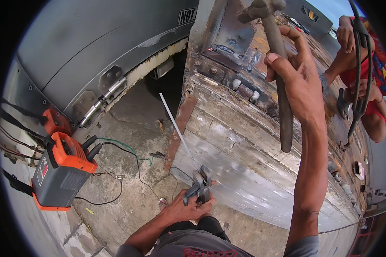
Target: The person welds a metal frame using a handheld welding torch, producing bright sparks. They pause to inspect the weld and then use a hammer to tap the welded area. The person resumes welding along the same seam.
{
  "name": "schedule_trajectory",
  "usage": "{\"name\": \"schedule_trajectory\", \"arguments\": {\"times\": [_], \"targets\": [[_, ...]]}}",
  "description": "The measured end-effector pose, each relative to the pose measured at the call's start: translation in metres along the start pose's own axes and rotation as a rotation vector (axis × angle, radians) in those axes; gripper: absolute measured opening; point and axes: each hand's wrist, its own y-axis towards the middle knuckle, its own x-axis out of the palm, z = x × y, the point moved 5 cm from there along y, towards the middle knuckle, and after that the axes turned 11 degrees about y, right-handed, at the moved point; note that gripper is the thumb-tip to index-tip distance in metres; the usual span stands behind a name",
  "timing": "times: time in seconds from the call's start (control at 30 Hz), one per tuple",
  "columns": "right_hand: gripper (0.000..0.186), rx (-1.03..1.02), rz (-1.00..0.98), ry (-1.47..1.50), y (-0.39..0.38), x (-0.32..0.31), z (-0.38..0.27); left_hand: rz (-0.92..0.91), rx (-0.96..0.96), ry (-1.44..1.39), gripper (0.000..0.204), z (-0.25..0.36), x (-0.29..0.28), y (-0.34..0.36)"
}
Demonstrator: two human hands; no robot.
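My right hand (294, 77), raised at the upper right, is wrapped round the handle of a hammer (283, 103). Its metal head is up, over the rusty steel edge of a vehicle body (218, 73). Low in the middle, my left hand (191, 207) grips a welding electrode holder (198, 186). A pale welding rod (174, 124) sticks out of the holder's jaws and slants up to the left, in front of the worn metal side panel (244, 150).
An orange and dark grey welding machine (62, 171) hangs at the left, with cables running over the concrete floor (124, 141). Behind it is a grey metal door with a hinge (101, 100). Another person (369, 64) sits at the right beside a hanging black cable (358, 85).
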Motion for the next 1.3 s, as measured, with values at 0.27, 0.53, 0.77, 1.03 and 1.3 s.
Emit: {"name": "schedule_trajectory", "arguments": {"times": [0.27, 0.53, 0.77, 1.03, 1.3], "targets": [[0.063, 0.227, 0.149, -0.003, -0.072, 0.066, 0.050, -0.154, -0.020, -0.037, 0.065, -0.058, -0.027, -0.023], [0.055, 0.086, 0.088, -0.332, -0.046, 0.092, 0.053, -0.044, 0.274, 0.042, 0.061, -0.118, -0.003, -0.055], [0.059, -0.011, 0.214, -0.435, -0.025, 0.118, 0.030, -0.144, 0.103, -0.042, 0.063, -0.103, -0.031, -0.043], [0.058, 0.274, -0.065, -0.478, -0.005, 0.110, 0.064, -0.174, 0.104, -0.058, 0.034, -0.101, -0.038, -0.040], [0.057, 0.179, 0.094, -0.347, -0.016, 0.091, 0.041, -0.218, 0.014, -0.062, 0.019, -0.084, -0.054, -0.038]]}}
